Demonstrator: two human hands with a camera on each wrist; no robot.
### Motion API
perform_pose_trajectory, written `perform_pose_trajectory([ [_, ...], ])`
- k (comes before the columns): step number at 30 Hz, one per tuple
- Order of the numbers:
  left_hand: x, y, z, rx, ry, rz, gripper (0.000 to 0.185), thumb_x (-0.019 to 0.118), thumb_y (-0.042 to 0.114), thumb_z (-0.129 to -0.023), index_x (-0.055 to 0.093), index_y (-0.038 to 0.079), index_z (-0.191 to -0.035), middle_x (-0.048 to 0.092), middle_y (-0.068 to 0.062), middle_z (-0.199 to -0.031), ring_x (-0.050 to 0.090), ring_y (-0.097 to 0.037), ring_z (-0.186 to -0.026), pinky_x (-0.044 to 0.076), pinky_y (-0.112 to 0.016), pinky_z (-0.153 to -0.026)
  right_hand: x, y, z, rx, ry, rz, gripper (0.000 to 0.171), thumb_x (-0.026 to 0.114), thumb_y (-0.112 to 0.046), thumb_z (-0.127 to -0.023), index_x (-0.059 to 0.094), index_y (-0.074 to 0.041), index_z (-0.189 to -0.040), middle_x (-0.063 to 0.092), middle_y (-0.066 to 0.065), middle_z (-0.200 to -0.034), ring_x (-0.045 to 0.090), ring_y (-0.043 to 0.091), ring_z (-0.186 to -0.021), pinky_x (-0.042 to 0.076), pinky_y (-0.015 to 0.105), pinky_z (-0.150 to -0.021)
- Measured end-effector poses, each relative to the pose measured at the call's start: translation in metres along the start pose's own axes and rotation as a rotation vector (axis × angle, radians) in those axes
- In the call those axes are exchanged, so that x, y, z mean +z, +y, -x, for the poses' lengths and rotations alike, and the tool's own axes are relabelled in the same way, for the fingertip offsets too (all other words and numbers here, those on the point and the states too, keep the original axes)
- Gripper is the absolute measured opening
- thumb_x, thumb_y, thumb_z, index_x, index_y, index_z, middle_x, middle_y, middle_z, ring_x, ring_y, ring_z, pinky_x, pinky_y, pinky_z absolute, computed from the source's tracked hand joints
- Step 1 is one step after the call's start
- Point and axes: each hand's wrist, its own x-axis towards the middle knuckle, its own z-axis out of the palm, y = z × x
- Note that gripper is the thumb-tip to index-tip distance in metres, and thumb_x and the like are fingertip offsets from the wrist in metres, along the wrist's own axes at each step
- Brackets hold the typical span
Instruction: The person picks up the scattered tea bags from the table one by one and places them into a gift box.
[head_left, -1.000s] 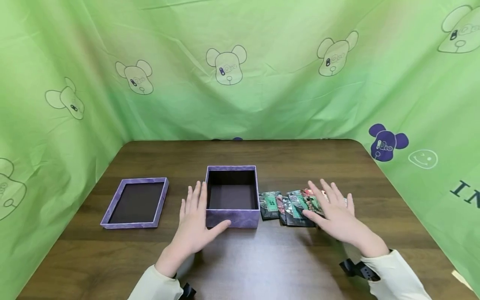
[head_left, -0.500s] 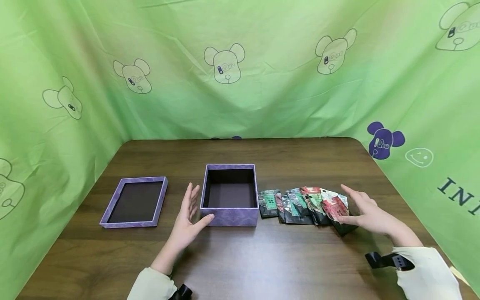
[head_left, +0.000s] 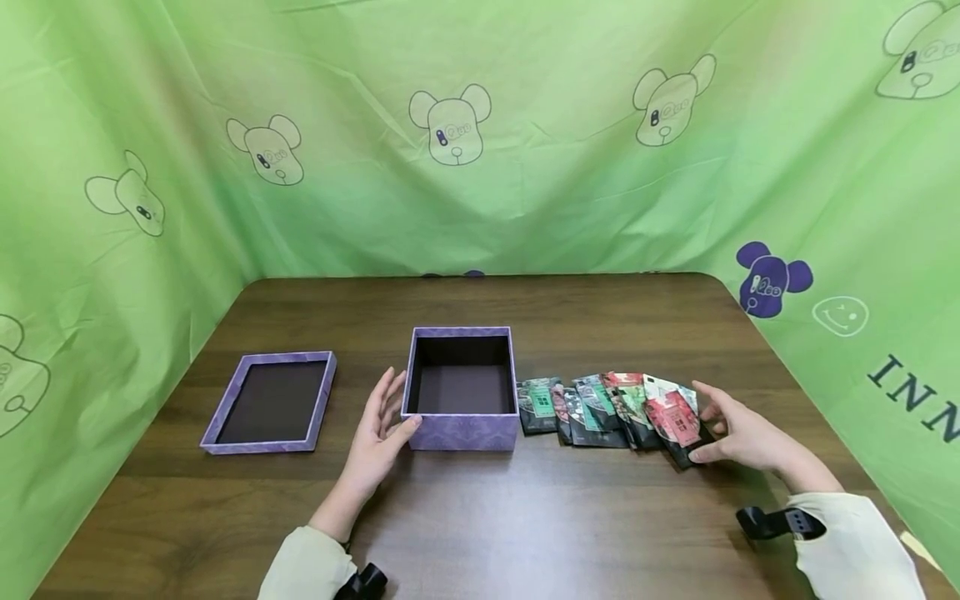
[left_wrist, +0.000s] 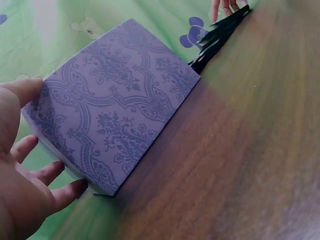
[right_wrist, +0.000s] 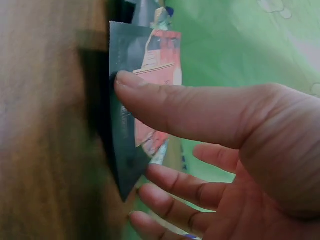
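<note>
Since half a second ago my right hand (head_left: 738, 433) has closed in: thumb and fingers (right_wrist: 165, 107) now pinch the end packet (head_left: 675, 421) of the fanned row on the worktop (head_left: 525, 517). My left hand (head_left: 375, 437), fingers relaxed, touches the box (head_left: 461, 433) at its left near corner; lid (head_left: 270, 404) lies well left.

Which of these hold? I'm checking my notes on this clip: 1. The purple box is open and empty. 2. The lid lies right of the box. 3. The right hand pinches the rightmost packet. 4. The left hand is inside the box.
1. True: the purple box shows a bare inside.
2. False: the lid lies left of the box.
3. True: the right hand pinches the rightmost packet.
4. False: the left hand touches the box's outer corner.
</note>
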Motion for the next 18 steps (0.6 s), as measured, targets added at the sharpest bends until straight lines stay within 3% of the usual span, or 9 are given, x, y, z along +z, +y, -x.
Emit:
perform_pose_trajectory([
  [5,0.001,0.000,-0.001,0.010,0.005,0.004,0.074,0.057,-0.011,-0.093,0.017,-0.004,-0.154,0.027,-0.028,-0.156,0.030,-0.046,-0.139,0.041,-0.037,-0.105,0.001,0.003,-0.002,0.023,0.014,-0.002,0.094,0.088,-0.005,-0.067,0.031,0.016,-0.139,0.057,0.019,-0.098,0.057,0.030,-0.087,0.047,0.040,-0.071],
  [9,0.002,0.000,-0.001,0.017,0.003,0.007,0.074,0.057,-0.012,-0.093,0.017,-0.005,-0.154,0.026,-0.029,-0.156,0.030,-0.049,-0.138,0.043,-0.027,-0.101,0.002,0.004,-0.004,0.012,0.018,-0.035,0.083,0.086,-0.002,-0.068,0.038,0.017,-0.133,0.055,0.011,-0.089,0.052,0.018,-0.077,0.044,0.030,-0.065],
  [18,0.002,0.000,-0.001,0.018,0.007,-0.002,0.073,0.057,-0.011,-0.093,0.016,-0.005,-0.153,0.027,-0.030,-0.155,0.031,-0.051,-0.137,0.043,-0.021,-0.097,0.000,0.012,-0.005,-0.034,-0.085,-0.338,0.033,0.066,0.009,-0.085,0.048,0.020,-0.110,0.056,0.000,-0.082,0.051,0.005,-0.068,0.047,0.025,-0.057],
])
